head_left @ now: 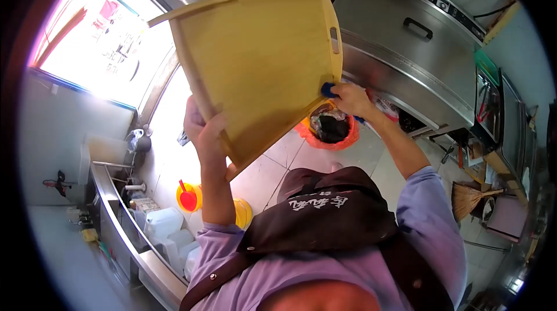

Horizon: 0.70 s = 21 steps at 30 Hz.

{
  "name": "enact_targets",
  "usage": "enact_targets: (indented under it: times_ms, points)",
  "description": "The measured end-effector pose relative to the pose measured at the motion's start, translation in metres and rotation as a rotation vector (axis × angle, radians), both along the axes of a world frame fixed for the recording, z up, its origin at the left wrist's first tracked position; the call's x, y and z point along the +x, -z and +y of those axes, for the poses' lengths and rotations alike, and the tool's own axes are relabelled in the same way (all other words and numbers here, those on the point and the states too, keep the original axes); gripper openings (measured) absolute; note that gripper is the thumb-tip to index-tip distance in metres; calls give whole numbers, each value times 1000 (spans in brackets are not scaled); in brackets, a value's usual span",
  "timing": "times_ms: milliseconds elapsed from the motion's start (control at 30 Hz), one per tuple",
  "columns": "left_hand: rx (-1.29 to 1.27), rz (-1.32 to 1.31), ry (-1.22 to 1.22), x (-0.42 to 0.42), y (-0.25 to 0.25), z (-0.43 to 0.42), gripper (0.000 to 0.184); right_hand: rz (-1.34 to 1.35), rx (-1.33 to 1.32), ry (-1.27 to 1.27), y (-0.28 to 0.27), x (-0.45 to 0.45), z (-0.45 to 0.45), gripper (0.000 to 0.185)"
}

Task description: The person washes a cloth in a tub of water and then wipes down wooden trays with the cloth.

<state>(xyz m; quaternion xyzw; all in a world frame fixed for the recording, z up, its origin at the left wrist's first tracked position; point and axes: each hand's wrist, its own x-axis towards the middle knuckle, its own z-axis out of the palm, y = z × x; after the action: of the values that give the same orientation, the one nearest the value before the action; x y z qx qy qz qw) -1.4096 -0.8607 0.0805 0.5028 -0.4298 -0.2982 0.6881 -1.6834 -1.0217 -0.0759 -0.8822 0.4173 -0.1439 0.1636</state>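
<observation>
A large yellow tray (255, 61) with raised edges and a slot handle is held up, tilted, in front of me. My left hand (203, 128) grips its lower left edge, the thumb lying over the inner side. At the lower right corner, my right hand (348, 99) is closed on a dark blue object (329, 90) that touches the tray; what this object is cannot be made out.
Beneath the tray's right corner stands a bin with a red liner (335, 141). A steel counter unit (406, 38) fills the upper right. Yellow buckets (242, 213) and plastic jugs (165, 223) are at the lower left. A broom (464, 199) is at the right.
</observation>
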Motion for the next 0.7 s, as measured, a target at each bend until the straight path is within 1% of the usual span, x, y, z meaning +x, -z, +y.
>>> enact_targets:
  times_ms: [33,133,167,200,233,267,333,400,467,533,600,633,700]
  points:
    - [4,-2,-6,1,3,1,41,-145,182,-72,-6,11,10,20]
    - [4,64,-44,-1,1,-1,43,-708,536,-189,-44,38,38,22]
    - [3,100,-68,-2,1,-3,44,-641,172,-52,-45,39,25,23]
    - [17,152,-72,-4,1,-2,45,-606,244,164,-68,39,15,24]
    - [35,203,-73,-4,0,-1,47,-830,158,312,-49,44,-11,25]
    - [55,251,-68,-5,-1,0,48,-768,36,295,-65,41,-29,33]
    - [42,252,-34,-5,8,0,50,-881,-324,297,-49,68,-54,31]
    - [15,252,2,-1,13,-6,51,-810,-478,231,-51,108,-19,31]
    - [13,255,31,2,17,-7,51,-685,-406,58,-71,136,34,30]
    - [39,288,-7,4,20,-10,51,-611,-472,-225,-65,139,70,23]
    - [53,293,-43,8,18,-12,50,-602,-615,-452,-64,126,95,14]
    - [55,290,-62,9,16,-10,50,-429,-631,-599,-67,111,98,16]
    - [57,272,-117,9,13,-6,49,-440,-668,-626,-41,84,87,19]
